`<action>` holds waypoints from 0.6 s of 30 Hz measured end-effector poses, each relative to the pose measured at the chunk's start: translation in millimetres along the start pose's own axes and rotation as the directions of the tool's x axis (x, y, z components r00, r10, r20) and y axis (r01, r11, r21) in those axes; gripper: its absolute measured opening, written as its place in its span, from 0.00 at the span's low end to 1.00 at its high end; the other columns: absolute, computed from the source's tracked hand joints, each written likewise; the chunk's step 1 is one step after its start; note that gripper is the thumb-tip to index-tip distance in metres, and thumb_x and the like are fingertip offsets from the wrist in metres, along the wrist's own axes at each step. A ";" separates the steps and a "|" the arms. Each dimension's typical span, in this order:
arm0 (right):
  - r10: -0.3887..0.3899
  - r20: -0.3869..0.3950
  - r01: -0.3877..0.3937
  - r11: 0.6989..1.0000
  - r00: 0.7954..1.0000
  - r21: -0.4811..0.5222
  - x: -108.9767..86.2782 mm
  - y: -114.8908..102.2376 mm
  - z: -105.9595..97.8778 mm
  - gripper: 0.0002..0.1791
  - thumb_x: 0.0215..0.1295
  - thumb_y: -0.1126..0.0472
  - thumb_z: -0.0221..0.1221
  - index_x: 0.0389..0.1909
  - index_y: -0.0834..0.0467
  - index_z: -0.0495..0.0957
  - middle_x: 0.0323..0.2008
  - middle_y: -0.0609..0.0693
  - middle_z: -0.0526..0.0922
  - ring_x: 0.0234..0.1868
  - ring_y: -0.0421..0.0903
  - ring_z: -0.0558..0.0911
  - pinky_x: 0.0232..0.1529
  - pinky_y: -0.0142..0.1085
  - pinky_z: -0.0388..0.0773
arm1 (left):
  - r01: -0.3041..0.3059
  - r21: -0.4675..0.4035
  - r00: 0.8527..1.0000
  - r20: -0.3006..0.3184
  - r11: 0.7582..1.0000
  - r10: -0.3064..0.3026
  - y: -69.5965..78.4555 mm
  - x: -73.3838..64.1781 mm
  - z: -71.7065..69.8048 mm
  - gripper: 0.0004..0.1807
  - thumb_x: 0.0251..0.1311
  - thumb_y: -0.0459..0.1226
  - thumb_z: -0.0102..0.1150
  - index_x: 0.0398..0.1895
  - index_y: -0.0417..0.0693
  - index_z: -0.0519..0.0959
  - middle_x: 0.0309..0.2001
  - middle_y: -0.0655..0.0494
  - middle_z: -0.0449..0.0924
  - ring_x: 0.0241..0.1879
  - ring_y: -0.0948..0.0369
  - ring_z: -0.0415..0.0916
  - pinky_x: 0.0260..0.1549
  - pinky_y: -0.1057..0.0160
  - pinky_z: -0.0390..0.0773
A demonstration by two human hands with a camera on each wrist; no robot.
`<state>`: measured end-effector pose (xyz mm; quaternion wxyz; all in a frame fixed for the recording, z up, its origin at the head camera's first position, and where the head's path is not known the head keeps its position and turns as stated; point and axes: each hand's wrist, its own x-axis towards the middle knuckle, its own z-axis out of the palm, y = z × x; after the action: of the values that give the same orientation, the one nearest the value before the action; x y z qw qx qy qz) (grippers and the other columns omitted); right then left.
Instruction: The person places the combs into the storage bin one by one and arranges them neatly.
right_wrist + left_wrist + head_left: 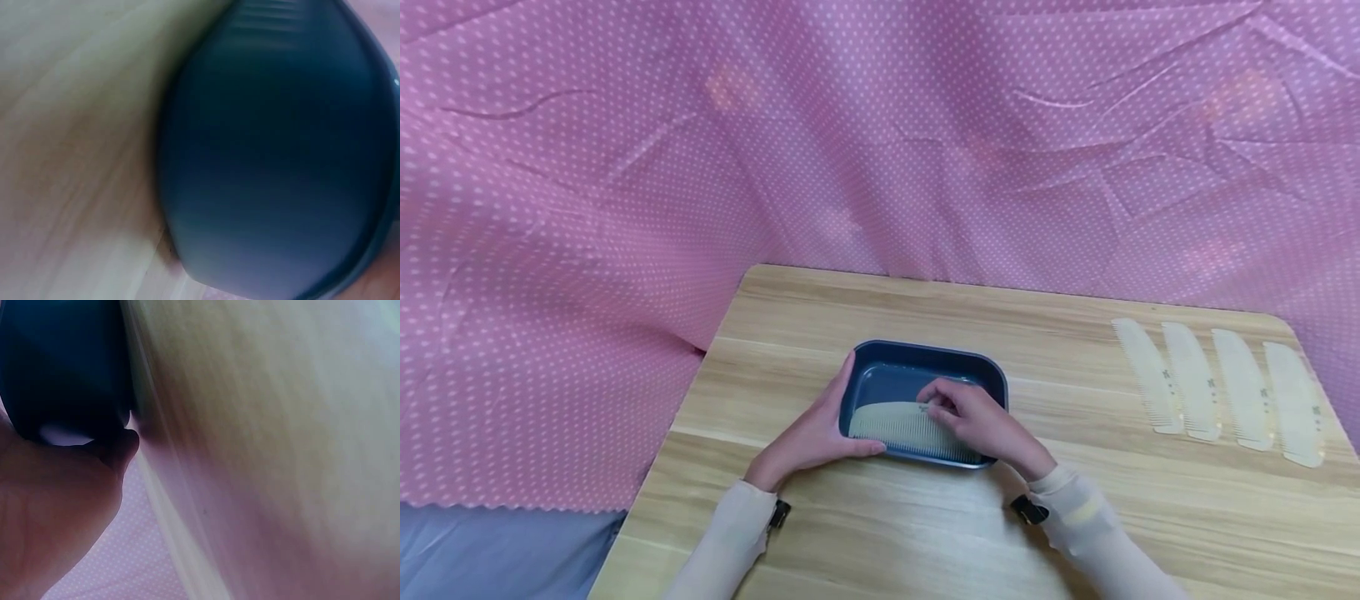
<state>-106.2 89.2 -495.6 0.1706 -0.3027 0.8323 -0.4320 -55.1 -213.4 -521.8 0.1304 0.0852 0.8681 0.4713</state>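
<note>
A dark blue rectangular box (917, 354) with rounded corners and no lid sits mid-table. My left hand (816, 429) grips its left end, thumb along the near rim and fingers against the left wall. Inside the box, a pale, translucent comb (887, 422) lies lengthwise along the near side, teeth toward me. My right hand (981, 421) reaches in over the right end, pinching the comb at its curved back with bent fingers. The left wrist view has the left hand (56, 506) against the box's dark wall (62, 369). Box wall (269, 144) fills most of the right wrist view.
Several matching pale combs stand in a slanted row at the table's right, the nearest to the box being a comb (1146, 375) at the row's left. The wooden table (790, 317) has rounded corners. A pink dotted cloth (880, 142) hangs behind it.
</note>
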 end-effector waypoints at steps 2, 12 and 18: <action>-0.007 0.000 0.007 0.999 1.000 -0.036 0.6 0.0 2.8 0.09 0.82 0.65 0.62 0.56 0.56 0.85 0.37 0.43 0.81 0.37 0.43 0.77 0.40 0.38 0.78 | -0.004 0.002 1.000 -0.001 1.000 0.004 -0.1 0.2 0.0 0.78 0.52 0.61 0.85 0.90 0.75 0.29 0.89 0.67 0.36 0.85 0.55 0.44 0.77 0.34 0.55; -0.072 0.005 0.071 0.968 0.997 -0.242 0.9 -1.4 10.4 0.09 0.78 0.65 0.66 0.54 0.56 0.85 0.45 0.45 0.84 0.43 0.42 0.79 0.47 0.43 0.82 | -0.008 -0.002 1.000 0.008 1.000 0.008 0.8 0.8 -1.1 0.79 0.53 0.60 0.85 0.90 0.74 0.29 0.89 0.66 0.35 0.85 0.55 0.43 0.77 0.35 0.55; -0.079 0.024 0.082 0.948 0.997 -0.308 0.6 -3.0 12.0 0.10 0.77 0.64 0.67 0.55 0.58 0.86 0.46 0.47 0.83 0.44 0.42 0.78 0.47 0.42 0.81 | -0.005 -0.006 1.000 0.013 1.000 0.005 1.7 0.0 -1.5 0.79 0.54 0.60 0.85 0.91 0.71 0.28 0.89 0.64 0.35 0.85 0.53 0.43 0.78 0.34 0.54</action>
<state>-99.0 80.1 -499.9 0.1083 -0.3617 0.8755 -0.3016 -55.6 -213.7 -519.6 0.1352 0.0903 0.8657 0.4735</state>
